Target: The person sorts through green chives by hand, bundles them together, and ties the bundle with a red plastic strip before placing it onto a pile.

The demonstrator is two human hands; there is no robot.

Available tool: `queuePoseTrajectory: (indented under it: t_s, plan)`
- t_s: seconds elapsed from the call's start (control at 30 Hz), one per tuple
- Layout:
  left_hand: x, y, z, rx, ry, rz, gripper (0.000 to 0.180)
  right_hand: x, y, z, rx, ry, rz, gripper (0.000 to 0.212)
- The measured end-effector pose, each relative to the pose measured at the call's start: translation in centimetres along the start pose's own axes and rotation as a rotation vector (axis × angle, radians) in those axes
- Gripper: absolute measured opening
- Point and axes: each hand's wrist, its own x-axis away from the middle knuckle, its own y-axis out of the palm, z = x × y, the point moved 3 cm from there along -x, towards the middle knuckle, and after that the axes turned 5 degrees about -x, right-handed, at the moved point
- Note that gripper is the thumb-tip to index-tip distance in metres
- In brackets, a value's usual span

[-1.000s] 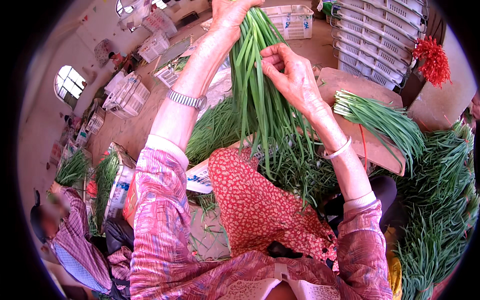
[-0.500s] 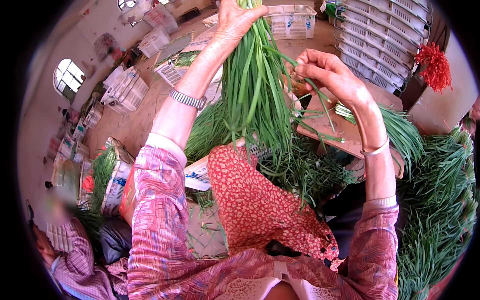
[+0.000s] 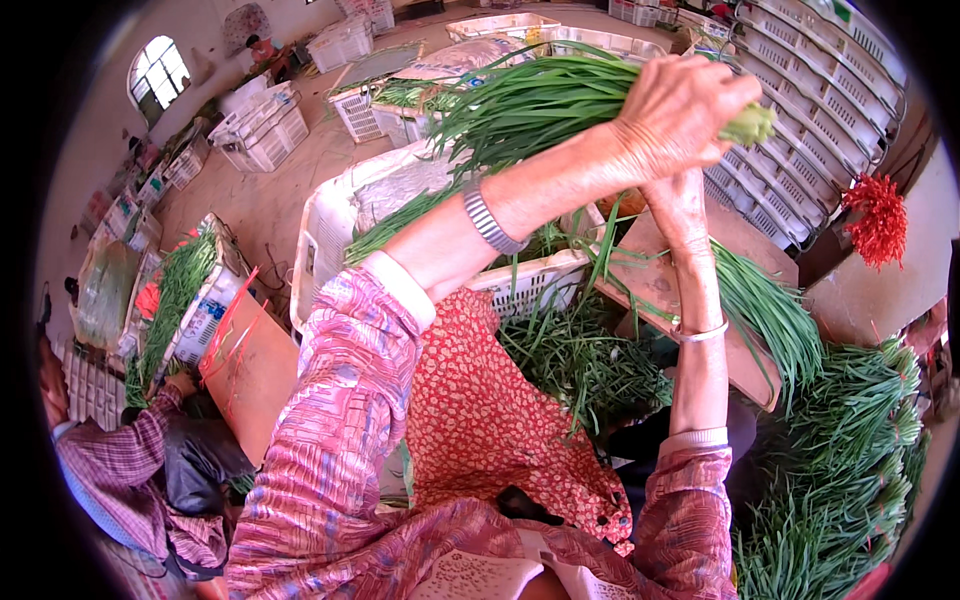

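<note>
My left hand [image 3: 682, 112], with a metal watch band at its wrist, is closed round a bunch of long green garlic chives [image 3: 560, 95]. The bunch lies roughly level, its leaves trailing left and its pale stem ends sticking out to the right of the fist. Just beneath, my right hand [image 3: 682, 208] is raised close to the stems, and its fingers are hidden behind my left hand. Another bunch of chives [image 3: 765, 310] rests on a brown board [image 3: 645, 270] at the right. Loose leaves [image 3: 575, 365] are heaped below, beside my red flowered apron [image 3: 500, 400].
A white crate [image 3: 318, 235] stands ahead with chives in it. Tied bunches [image 3: 850, 450] are piled at my right. A tall stack of white crates [image 3: 825, 120] and a tuft of red ties [image 3: 876, 220] stand beyond. A co-worker [image 3: 130, 460] sits at the left.
The bunch was hanging leaves down from my left hand and is now turned level, further right. My right hand, which pinched a stray leaf, has moved in under my left hand.
</note>
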Motion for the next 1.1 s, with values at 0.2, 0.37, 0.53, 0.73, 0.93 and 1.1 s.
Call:
queuePoseTrajectory:
  t_s: [0.2,0.37,0.53,0.73,0.93,1.1]
  plan:
    - [7.1,2.5,5.7,-0.119,0.071,-0.136,0.027,7.1,3.9,3.5,-0.377,0.214,0.009,0.055]
    - [9.4,2.8,7.7,0.028,0.076,-0.283,0.026,11.8,5.6,6.0,-0.297,0.286,0.057,0.052]
    - [14.4,4.0,8.2,0.165,0.152,-0.552,0.027,17.1,7.2,9.1,0.003,0.359,-0.024,0.049]
    - [26.7,4.2,12.0,0.378,0.05,-0.858,0.026,27.5,3.9,12.2,0.682,0.575,-0.723,0.046]
    - [31.7,4.4,16.9,0.316,0.162,-0.979,0.022,21.6,-1.8,8.7,0.448,0.571,-0.389,0.021]
    - [36.8,6.1,19.2,0.14,0.204,-0.742,0.01,11.5,7.4,3.4,0.288,0.274,-0.375,0.011]
